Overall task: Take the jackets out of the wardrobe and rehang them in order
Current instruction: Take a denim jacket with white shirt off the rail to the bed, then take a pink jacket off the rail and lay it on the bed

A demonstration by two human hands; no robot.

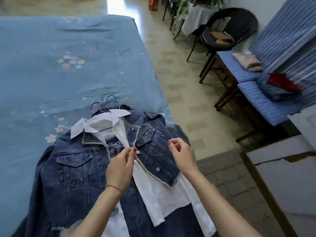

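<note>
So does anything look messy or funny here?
Yes. The jackets lie in a heap on the bed rather than hanging: a cropped denim jacket sits crooked over a white shirt, and hanger hooks bunch together.

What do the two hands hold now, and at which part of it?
The left hand pinches the front edge of the denim jacket near its white button. The right hand has curled fingers just above the jacket's other front panel; whether it grips the cloth cannot be told.

A home bedroom: a bed (71, 53) in floral sheets, a wicker chair (239, 26), cushioned benches (253, 93).
</note>
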